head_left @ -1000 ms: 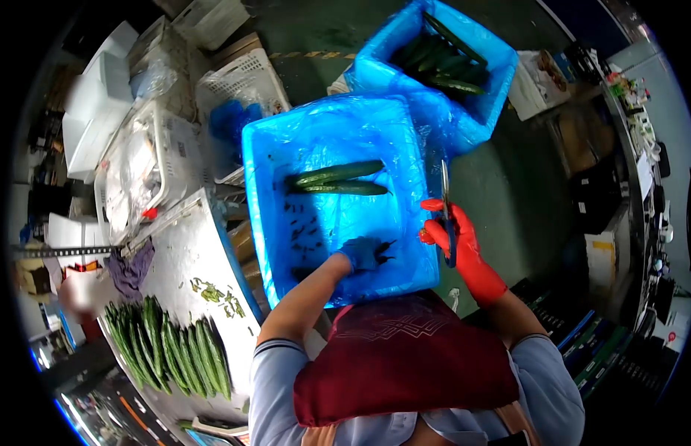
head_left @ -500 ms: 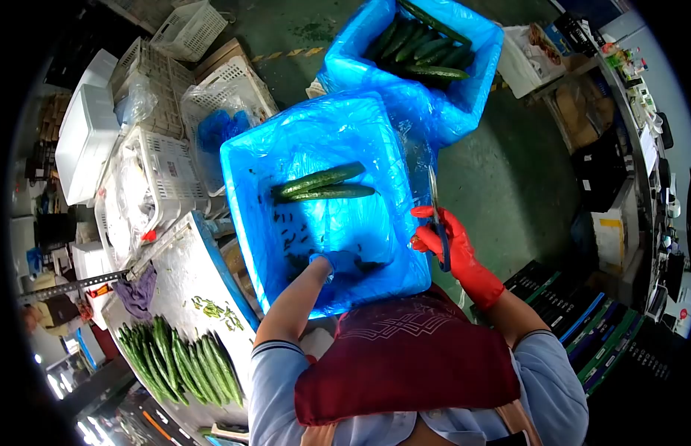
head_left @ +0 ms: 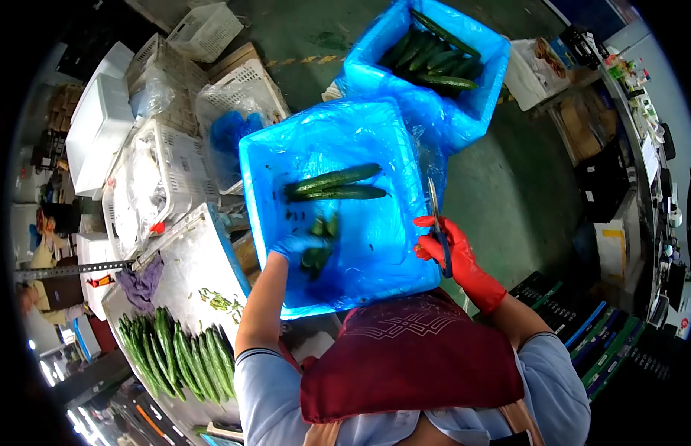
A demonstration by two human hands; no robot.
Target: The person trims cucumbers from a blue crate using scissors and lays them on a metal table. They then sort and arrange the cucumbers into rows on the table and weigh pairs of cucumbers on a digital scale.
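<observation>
A large crate [head_left: 256, 167] lined with blue plastic sits in front of me. Two long cucumbers [head_left: 336, 184] lie side by side in it, with small dark scraps around them. My left hand [head_left: 297, 244], in a blue glove, is closed across several green cucumbers [head_left: 316, 258] in the crate's near left part; they are blurred, and my fingertips are hard to make out. At the crate's right edge, my right hand [head_left: 453, 253], in a red glove, grips a pair of scissors [head_left: 435, 201] with the blades pointing away from me.
A second blue-lined crate [head_left: 475, 111] full of cucumbers stands beyond. On the table [head_left: 197, 267] at left lie a row of cucumbers [head_left: 178, 353], green trimmings [head_left: 221, 302] and a purple cloth [head_left: 141, 282]. White plastic crates [head_left: 183, 167] stand at far left.
My left hand has moved left from the bottom of the crate, and cucumbers now show in its grip. My right hand still holds the scissors. The view has shifted slightly.
</observation>
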